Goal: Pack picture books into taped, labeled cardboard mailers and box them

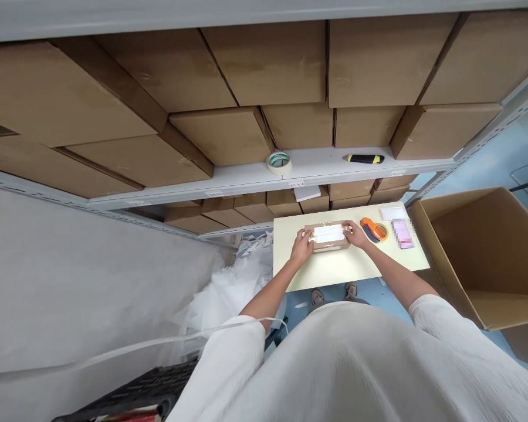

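Note:
A small cardboard box [338, 245] rests on the pale yellow table [356, 269], with a white rectangular piece [328, 234] on its upper face. Whether that piece is a label or something inside the box, I cannot tell. At the box's left end, my left hand [302, 248] is closed on it, thumb toward the white piece. My right hand [354, 234] grips the opposite end, its fingers at the upper right corner. Just right of that hand lies an orange and blue tape dispenser [374, 230] with a roll of tape in it.
Beyond the table stands a grey shelf [246, 179] stacked with cardboard boxes [281, 61]. It bears a tape roll [278, 163] and a yellow-black utility knife [365, 159]. A large open carton [493, 252] stands right; white packing sheets [233, 287] heap left. A pinkish item [403, 233] lies on the table.

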Demonstrator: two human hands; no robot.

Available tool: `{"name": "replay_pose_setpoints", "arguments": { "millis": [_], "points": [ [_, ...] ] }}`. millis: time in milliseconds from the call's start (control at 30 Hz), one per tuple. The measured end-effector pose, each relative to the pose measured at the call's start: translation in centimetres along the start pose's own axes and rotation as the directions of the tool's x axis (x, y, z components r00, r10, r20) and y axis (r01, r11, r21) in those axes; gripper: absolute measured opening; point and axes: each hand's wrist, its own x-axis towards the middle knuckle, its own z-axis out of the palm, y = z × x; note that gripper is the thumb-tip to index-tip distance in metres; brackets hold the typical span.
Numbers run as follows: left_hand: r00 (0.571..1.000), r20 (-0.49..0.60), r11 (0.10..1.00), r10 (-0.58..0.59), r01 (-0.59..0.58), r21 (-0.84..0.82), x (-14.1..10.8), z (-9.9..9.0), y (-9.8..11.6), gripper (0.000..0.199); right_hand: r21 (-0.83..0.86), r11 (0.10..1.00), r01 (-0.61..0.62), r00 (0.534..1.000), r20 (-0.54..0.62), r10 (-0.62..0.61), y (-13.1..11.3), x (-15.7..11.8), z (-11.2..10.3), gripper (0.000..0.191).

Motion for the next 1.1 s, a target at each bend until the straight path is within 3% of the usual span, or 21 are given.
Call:
{"name": "replay_pose_setpoints", "arguments": {
  "millis": [133, 233, 367, 500, 633, 800, 1100],
  "points": [
    [0.997, -0.016, 0.983, 0.077, -0.073, 0.166, -0.6, -0.3, 2.1, 0.049, -0.011, 1.000, -0.004, 1.000, -0.010, 0.004, 0.4, 0.0, 0.6, 0.048],
    [0.969, 0.091, 0.950, 0.230, -0.244, 0.198, -0.3, 0.3, 4.4, 0.046, -0.001, 1.000, 0.026, 1.000, 0.006, -0.026, 0.4, 0.1, 0.6, 0.047],
    [0.933, 0.241, 0.908, 0.267, -0.327, 0.262, 0.1, 1.6, 6.2, 0.046, 0.068, 0.997, -0.022, 0.999, -0.031, 0.025, 1.6, -0.1, -0.5, 0.041],
    [0.932, 0.245, 0.869, 0.268, -0.344, 0.355, -0.1, 2.0, 6.3, 0.046, -0.114, 0.965, -0.237, 0.950, -0.234, 0.206, 4.9, -0.8, -3.4, 0.035],
    [0.940, 0.228, 0.869, 0.253, -0.325, 0.373, 0.0, 1.9, 6.3, 0.048, -0.370, 0.861, -0.348, 0.925, -0.287, 0.250, 8.4, -1.3, -5.9, 0.028],
    [0.947, 0.231, 0.883, 0.224, -0.297, 0.364, 0.1, 2.0, 6.4, 0.047, -0.451, 0.807, -0.381, 0.923, -0.236, 0.305, 10.5, -1.1, -6.3, 0.025],
    [0.960, 0.218, 0.911, 0.175, -0.241, 0.334, 0.0, 2.5, 6.4, 0.047, -0.433, 0.846, -0.311, 0.949, -0.193, 0.250, 12.0, -0.8, -5.1, 0.035]
  ]
}}
